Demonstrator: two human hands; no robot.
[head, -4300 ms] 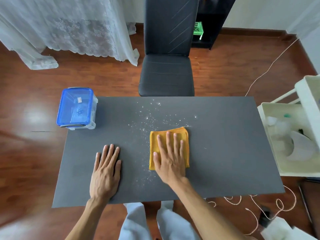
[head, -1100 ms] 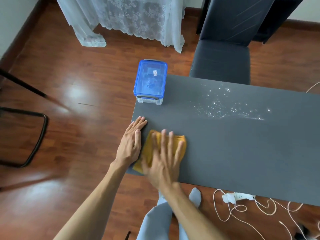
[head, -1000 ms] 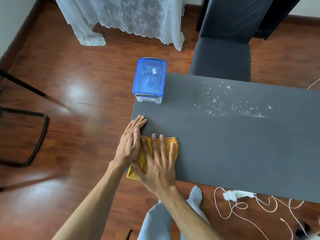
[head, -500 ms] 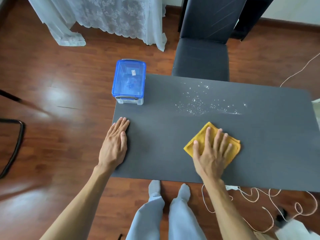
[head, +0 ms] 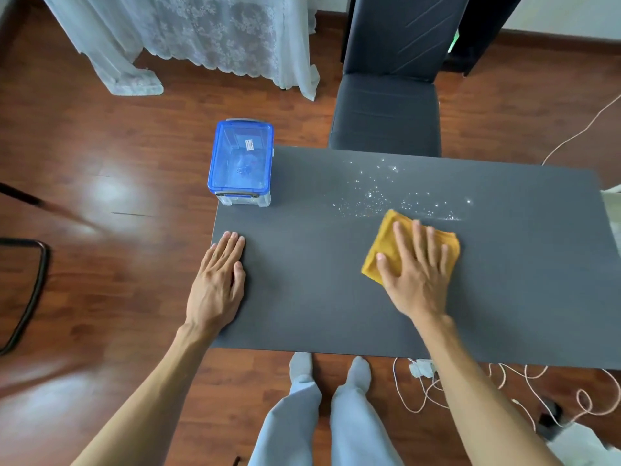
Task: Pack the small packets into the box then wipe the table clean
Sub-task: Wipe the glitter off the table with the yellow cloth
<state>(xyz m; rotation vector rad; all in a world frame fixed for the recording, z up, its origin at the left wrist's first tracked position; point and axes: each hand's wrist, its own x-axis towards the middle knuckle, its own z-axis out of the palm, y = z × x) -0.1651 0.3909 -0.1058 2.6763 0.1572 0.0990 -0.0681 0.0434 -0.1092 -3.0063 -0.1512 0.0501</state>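
Note:
A clear box with a blue lid stands closed at the far left corner of the dark grey table. White crumbs are scattered over the table's far middle. My right hand lies flat with spread fingers on a folded yellow cloth, just below the crumbs. Flat on the table's left edge rests my left hand, holding nothing. No packets are visible on the table.
A black chair stands at the table's far side. White cables and a plug lie on the wooden floor below the near edge. A lace curtain hangs at the back left. A black frame is at the far left.
My right hand has slid the yellow cloth from the table's near left corner rightward and up toward the crumbs. My left hand stays at the left edge.

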